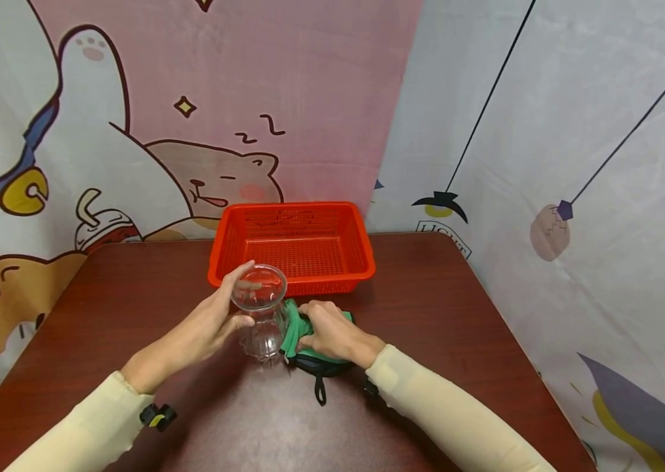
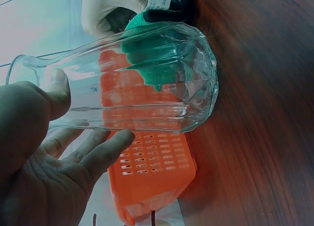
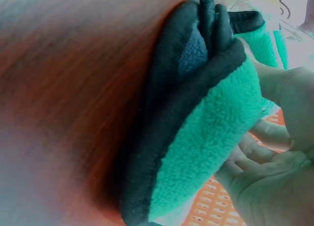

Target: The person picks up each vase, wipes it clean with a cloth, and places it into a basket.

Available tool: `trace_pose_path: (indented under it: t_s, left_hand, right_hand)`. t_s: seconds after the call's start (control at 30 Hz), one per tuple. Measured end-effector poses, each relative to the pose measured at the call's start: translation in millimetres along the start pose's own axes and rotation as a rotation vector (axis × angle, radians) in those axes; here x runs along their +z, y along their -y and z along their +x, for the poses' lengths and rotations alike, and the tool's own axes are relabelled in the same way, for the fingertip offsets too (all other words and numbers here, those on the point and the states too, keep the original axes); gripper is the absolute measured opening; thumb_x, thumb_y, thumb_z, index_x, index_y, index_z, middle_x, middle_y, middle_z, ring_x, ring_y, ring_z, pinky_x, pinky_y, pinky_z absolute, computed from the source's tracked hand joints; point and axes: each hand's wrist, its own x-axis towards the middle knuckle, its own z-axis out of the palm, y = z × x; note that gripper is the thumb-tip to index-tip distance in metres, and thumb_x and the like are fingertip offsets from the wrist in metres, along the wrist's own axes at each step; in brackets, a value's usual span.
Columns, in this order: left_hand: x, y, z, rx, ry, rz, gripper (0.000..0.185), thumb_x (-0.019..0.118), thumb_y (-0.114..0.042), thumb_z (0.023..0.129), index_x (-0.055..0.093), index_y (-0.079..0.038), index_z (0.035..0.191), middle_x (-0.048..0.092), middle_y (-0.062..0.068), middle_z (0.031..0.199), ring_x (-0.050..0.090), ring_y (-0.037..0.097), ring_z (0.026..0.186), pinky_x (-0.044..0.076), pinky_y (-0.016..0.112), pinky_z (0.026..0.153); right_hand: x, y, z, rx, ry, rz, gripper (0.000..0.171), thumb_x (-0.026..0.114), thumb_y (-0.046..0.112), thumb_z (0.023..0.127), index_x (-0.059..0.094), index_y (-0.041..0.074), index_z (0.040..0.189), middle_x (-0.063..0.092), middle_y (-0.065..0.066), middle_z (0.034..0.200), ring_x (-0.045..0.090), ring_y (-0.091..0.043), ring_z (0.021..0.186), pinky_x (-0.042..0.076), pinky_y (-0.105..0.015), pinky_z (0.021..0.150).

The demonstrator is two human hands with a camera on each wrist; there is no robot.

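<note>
A clear ribbed glass jar (image 1: 261, 314) stands upright on the dark brown wooden table (image 1: 456, 328), just in front of the orange perforated plastic basket (image 1: 294, 242). The left hand (image 1: 214, 321) holds the jar near its rim — thumb on one side, fingers curled round the other, as the left wrist view shows (image 2: 64, 88). Touching the jar on its right lies a green fleece cloth with black trim (image 1: 303, 341), also in front of the basket. The right hand (image 1: 332, 331) rests on top of this cloth, fingers bent over its folded edge and gripping it (image 3: 206, 138). A black loop (image 1: 320, 392) hangs from the cloth — on the side away from the basket.
</note>
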Motion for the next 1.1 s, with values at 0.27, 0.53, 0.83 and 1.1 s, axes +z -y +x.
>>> trace_pose_path:
  t_s: [0.27,0.53,0.83,1.1]
  left_hand:
    - [-3.6,-3.7,1.4,0.0,0.016,0.018,0.111,0.088,-0.005,0.101,0.015,-0.009,0.184,0.069,0.019,0.158,0.076,0.039,0.14,0.056,0.068,0.121]
    - [-5.2,-4.1,0.5,-0.094,0.089,-0.033,0.111,0.084,-0.015,0.108,0.005,-0.022,0.186,0.064,0.016,0.164,0.072,0.036,0.147,0.06,0.061,0.119]
    - [-5.7,-4.6,-0.1,-0.102,0.093,-0.029,0.111,0.084,-0.016,0.109,0.005,-0.023,0.186,0.065,0.017,0.163,0.072,0.035,0.147,0.06,0.061,0.12]
    - [-5.3,-4.7,-0.2,-0.103,0.097,-0.033,0.11,0.084,-0.017,0.109,0.005,-0.024,0.186,0.064,0.016,0.164,0.072,0.033,0.147,0.06,0.061,0.12]
  right_hand:
    - [-2,-3,-2,-0.029,-0.038,0.02,0.057,0.1,0.026,0.096,0.078,0.003,0.144,0.082,-0.008,0.128,0.07,-0.015,0.107,0.06,-0.026,0.09]
    - [-4,-4,-3,-0.07,-0.107,0.058,0.059,0.103,0.027,0.093,0.08,0.005,0.142,0.083,-0.006,0.127,0.075,-0.015,0.112,0.066,-0.031,0.097]
    - [-12,-1,-2,-0.152,-0.201,0.084,0.059,0.103,0.025,0.091,0.08,0.003,0.141,0.083,-0.007,0.124,0.076,-0.018,0.109,0.067,-0.032,0.094]
    - [-18,3,-4,-0.19,-0.257,0.145,0.057,0.103,0.026,0.092,0.081,0.006,0.141,0.082,-0.005,0.119,0.074,-0.015,0.104,0.066,-0.028,0.089]
